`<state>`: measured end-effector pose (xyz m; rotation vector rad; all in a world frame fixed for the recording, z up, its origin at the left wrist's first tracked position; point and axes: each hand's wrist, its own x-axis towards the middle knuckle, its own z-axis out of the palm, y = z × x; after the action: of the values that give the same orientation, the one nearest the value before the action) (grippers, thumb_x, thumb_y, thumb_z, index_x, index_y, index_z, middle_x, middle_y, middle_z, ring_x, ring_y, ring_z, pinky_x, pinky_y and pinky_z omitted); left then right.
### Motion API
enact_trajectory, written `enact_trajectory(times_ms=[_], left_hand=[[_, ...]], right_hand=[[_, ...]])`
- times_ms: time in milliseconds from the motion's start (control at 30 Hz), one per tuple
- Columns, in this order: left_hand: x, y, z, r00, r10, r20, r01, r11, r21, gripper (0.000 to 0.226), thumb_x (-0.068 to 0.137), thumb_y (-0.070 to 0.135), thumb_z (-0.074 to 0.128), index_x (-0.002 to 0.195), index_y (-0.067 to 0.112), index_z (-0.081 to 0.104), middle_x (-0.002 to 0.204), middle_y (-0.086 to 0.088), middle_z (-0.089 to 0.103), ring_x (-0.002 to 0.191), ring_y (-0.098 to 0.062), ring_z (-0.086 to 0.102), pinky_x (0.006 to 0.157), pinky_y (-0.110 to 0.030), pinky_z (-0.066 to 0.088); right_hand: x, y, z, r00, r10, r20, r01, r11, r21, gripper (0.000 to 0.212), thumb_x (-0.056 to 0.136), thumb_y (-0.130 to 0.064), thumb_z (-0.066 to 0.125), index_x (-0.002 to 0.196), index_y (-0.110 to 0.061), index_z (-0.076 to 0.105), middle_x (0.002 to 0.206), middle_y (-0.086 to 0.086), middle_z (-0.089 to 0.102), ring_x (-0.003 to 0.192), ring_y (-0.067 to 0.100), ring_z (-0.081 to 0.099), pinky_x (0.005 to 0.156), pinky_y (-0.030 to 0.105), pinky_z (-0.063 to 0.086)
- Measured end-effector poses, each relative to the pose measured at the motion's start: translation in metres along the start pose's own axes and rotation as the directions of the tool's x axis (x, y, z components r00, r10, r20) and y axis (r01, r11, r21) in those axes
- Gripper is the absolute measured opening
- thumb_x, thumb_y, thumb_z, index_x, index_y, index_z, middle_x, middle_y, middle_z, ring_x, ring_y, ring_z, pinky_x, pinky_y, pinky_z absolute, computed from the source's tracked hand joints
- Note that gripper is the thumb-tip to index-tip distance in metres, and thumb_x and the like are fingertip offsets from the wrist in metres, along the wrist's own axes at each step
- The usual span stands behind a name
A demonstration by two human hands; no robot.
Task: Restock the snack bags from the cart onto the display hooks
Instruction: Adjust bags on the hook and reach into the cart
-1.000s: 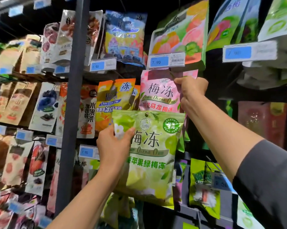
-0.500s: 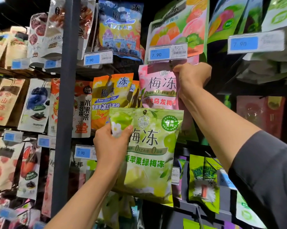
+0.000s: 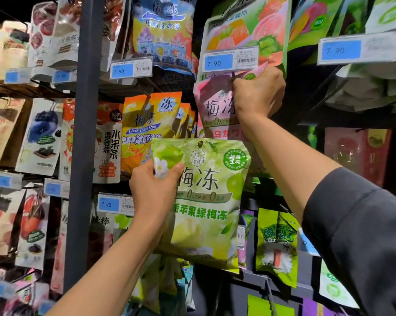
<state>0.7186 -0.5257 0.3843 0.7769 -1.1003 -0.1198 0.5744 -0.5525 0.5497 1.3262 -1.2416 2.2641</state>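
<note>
1. The right hand (image 3: 257,94) was clenched around the top edge of a soft pink plastic snack bag (image 3: 217,110), raised just below the white price tag with a blue panel reading 7.90 (image 3: 231,60).
2. Whether the pink bag's hanging hole had caught the display hook behind that tag could not be told; the fist hid the spot. This bag was judged to be mid-hanging, not yet finished.
3. The left hand (image 3: 155,192) pinched the upper left corner of a glossy green plastic snack bag printed with limes (image 3: 206,201), held well below the tag and in front of the rack, touching no hook. It appeared to be waiting its turn.
4. Left of the tag and lower, orange plastic snack bags (image 3: 151,128) already hung in a row, as did other packets across the rack, so much of the display looked stocked.
5. The cart was out of view; how many bags remained could not be judged.
</note>
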Motion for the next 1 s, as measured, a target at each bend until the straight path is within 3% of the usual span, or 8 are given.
enact_trajectory(times_ms=[167,333,533,633,767,900,967,1000], left_hand=[[0.001,-0.01,-0.001,0.999,-0.025,0.034,0.027,0.998,-0.05,0.059,0.069,0.043,0.072,0.075,-0.013,0.054,0.07,-0.029,0.056,0.064,-0.016,0.041,0.059,-0.036,0.037],[0.004,-0.013,-0.003,0.998,-0.048,0.038,0.05,0.998,-0.041,0.071,0.062,0.055,0.067,0.086,-0.012,0.061,0.086,-0.03,0.064,0.071,-0.015,0.05,0.069,-0.051,0.051],[0.001,-0.015,-0.01,0.997,-0.068,0.04,0.07,0.997,-0.039,0.063,0.067,0.046,0.069,0.086,-0.013,0.059,0.086,-0.03,0.063,0.07,-0.016,0.049,0.066,-0.037,0.043],[-0.003,-0.017,-0.015,0.996,-0.081,0.038,0.083,0.995,-0.054,0.064,0.067,0.047,0.069,0.086,-0.013,0.058,0.08,-0.029,0.062,0.069,-0.016,0.047,0.062,-0.041,0.044],[-0.012,-0.024,-0.024,0.991,-0.126,0.049,0.129,0.989,-0.072,0.065,0.067,0.049,0.071,0.083,-0.013,0.056,0.077,-0.031,0.06,0.067,-0.019,0.047,0.062,-0.041,0.045],[-0.023,-0.027,-0.036,0.986,-0.165,0.036,0.167,0.983,-0.072,0.047,0.077,0.032,0.074,0.075,-0.01,0.053,0.07,-0.029,0.056,0.064,-0.018,0.045,0.063,-0.034,0.038],[-0.027,-0.027,-0.043,0.985,-0.173,0.027,0.174,0.983,-0.064,0.047,0.076,0.033,0.073,0.078,-0.011,0.055,0.075,-0.03,0.059,0.066,-0.017,0.046,0.063,-0.034,0.038],[-0.028,-0.027,-0.047,0.984,-0.174,0.02,0.175,0.983,-0.052,0.052,0.073,0.037,0.072,0.082,-0.012,0.057,0.081,-0.03,0.061,0.067,-0.017,0.048,0.062,-0.036,0.042]], right_hand=[[0.001,0.015,0.007,1.0,-0.011,-0.002,0.011,0.999,0.04,0.012,0.069,-0.021,0.069,0.077,-0.011,0.069,0.078,0.002,0.07,0.072,0.023,0.065,0.061,0.033,0.052],[0.009,0.025,0.017,0.997,0.035,0.061,-0.03,0.996,-0.082,0.006,0.082,-0.019,0.066,0.087,-0.016,0.069,0.088,0.003,0.066,0.08,0.023,0.061,0.063,0.028,0.043],[0.017,0.064,0.023,0.952,0.261,0.163,-0.238,0.96,-0.15,0.059,0.074,-0.031,0.081,0.121,-0.004,0.055,0.125,0.013,0.061,0.115,0.03,0.059,0.086,0.032,0.047],[0.003,0.081,0.019,0.912,0.368,0.181,-0.336,0.924,-0.184,0.07,0.068,-0.027,0.086,0.123,-0.001,0.05,0.123,0.017,0.06,0.114,0.035,0.058,0.093,0.04,0.049],[-0.012,0.113,0.008,0.867,0.461,0.191,-0.399,0.87,-0.29,0.05,0.061,-0.021,0.083,0.102,-0.002,0.062,0.1,0.013,0.067,0.096,0.029,0.066,0.084,0.044,0.056],[-0.047,0.094,-0.026,0.998,0.061,0.034,-0.062,0.998,0.034,0.027,0.082,-0.021,0.069,0.098,-0.003,0.056,0.074,-0.005,0.055,0.071,0.005,0.055,0.076,0.025,0.047],[-0.07,0.064,-0.043,0.945,-0.023,0.327,-0.089,0.942,0.322,0.03,0.087,-0.035,0.067,0.087,-0.006,0.06,0.07,0.001,0.064,0.063,0.003,0.063,0.071,0.024,0.052],[-0.08,0.053,-0.045,0.81,-0.018,0.587,-0.235,0.906,0.352,0.032,0.087,-0.039,0.067,0.085,-0.007,0.063,0.075,0.008,0.07,0.067,0.011,0.067,0.071,0.029,0.055]])
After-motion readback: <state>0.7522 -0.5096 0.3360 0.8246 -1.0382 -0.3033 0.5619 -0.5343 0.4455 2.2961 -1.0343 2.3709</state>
